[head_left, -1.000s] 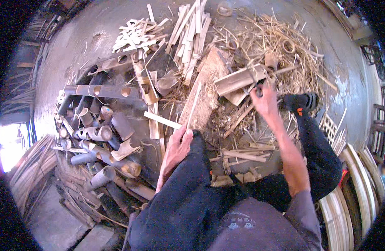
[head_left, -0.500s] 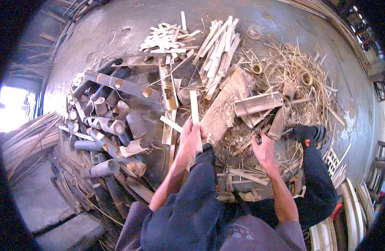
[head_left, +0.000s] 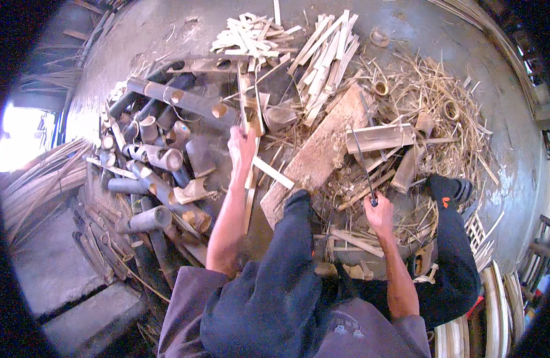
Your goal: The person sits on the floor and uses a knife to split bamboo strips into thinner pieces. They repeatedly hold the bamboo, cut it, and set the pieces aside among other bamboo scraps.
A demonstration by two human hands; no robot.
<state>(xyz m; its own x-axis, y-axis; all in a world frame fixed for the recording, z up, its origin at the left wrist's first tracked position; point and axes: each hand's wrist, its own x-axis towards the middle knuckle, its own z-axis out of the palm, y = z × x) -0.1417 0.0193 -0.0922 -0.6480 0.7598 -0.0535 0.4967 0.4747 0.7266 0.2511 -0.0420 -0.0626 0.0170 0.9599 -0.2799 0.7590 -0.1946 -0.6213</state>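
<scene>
My right hand point(head_left: 379, 212) is closed round the dark handle of a knife point(head_left: 362, 158), whose long thin blade points up and away over the shavings. My left hand point(head_left: 243, 146) reaches forward on the left, fingers curled at the near ends of some split bamboo pieces point(head_left: 244, 98); what lies inside the fingers is hidden. Beside that hand a short pale bamboo strip point(head_left: 273, 172) lies slanting, one end by the wooden block point(head_left: 322, 152). One foot rests at the near end of the block. A halved bamboo length point(head_left: 379, 138) lies across the block's right side.
Cut bamboo tubes point(head_left: 161, 158) are heaped on the left. Pale strips lie in two piles, a loose one point(head_left: 248, 36) and a longer bundle point(head_left: 325, 62), at the far side. Curly shavings point(head_left: 430, 101) cover the right. Split bamboo slats point(head_left: 495, 310) stand at the near right.
My left hand has moved forward and left, away from the near end of the block; the upright pale strip it held no longer shows there. My right hand still holds the knife.
</scene>
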